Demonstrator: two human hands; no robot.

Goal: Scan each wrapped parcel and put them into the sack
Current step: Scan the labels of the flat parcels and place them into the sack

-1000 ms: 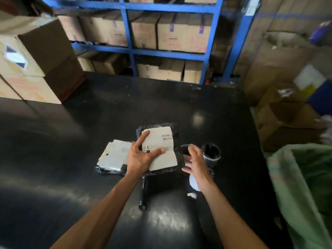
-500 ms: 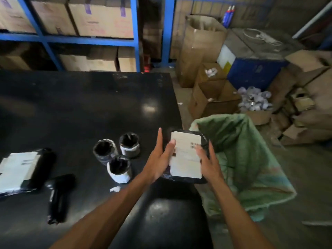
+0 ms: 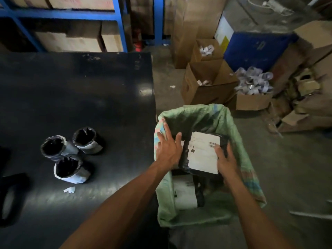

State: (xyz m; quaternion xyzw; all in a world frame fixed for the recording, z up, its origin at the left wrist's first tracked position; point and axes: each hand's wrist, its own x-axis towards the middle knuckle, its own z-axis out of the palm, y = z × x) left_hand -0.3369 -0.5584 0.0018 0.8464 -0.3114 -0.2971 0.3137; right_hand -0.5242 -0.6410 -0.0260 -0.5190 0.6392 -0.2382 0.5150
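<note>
A flat black-wrapped parcel (image 3: 203,153) with a white barcode label hangs over the open mouth of the green sack (image 3: 201,113), which stands at the table's right edge. My right hand (image 3: 224,159) grips the parcel's right edge, thumb on the label. My left hand (image 3: 168,149) lies at the parcel's left edge above the sack's rim, its fingers straight and spread. Whether it touches the parcel I cannot tell. Another labelled parcel (image 3: 185,194) lies deeper inside the sack. The black handheld scanner (image 3: 10,193) rests on the table at the far left.
Three black-wrapped round parcels (image 3: 71,169) stand together on the black table (image 3: 89,90), with a paper scrap (image 3: 69,189) nearby. Open cardboard boxes (image 3: 206,87), a blue drum (image 3: 255,49) and flattened cardboard crowd the floor behind and right of the sack. Blue shelving (image 3: 120,27) stands behind.
Both hands lifted the flat parcel off the table and carried it right, over the sack's mouth. My left hand's fingers have straightened beside it. The view swung right.
</note>
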